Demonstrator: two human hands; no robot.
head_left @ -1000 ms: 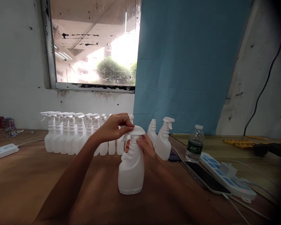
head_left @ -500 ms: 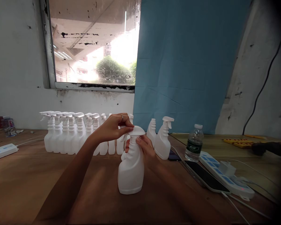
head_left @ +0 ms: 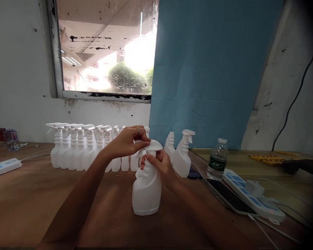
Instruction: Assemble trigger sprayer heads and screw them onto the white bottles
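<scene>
At the far left of the worktop (head_left: 28, 201) lies a white power strip (head_left: 3, 167). A row of white spray bottles (head_left: 80, 149) stands along the wall. The left hand (head_left: 125, 142) pinches the trigger head (head_left: 152, 146) of a white spray bottle (head_left: 146, 189) standing upright at mid-worktop. The right hand (head_left: 159, 165) wraps around its neck. Further right stand two more spray bottles (head_left: 181, 156), then a water bottle (head_left: 217, 160), a phone (head_left: 231, 199) and a second power strip (head_left: 253, 198).

A bare workshop: rows of spray bottles (head_left: 78, 151) on a wooden bench (head_left: 28, 198).
</scene>
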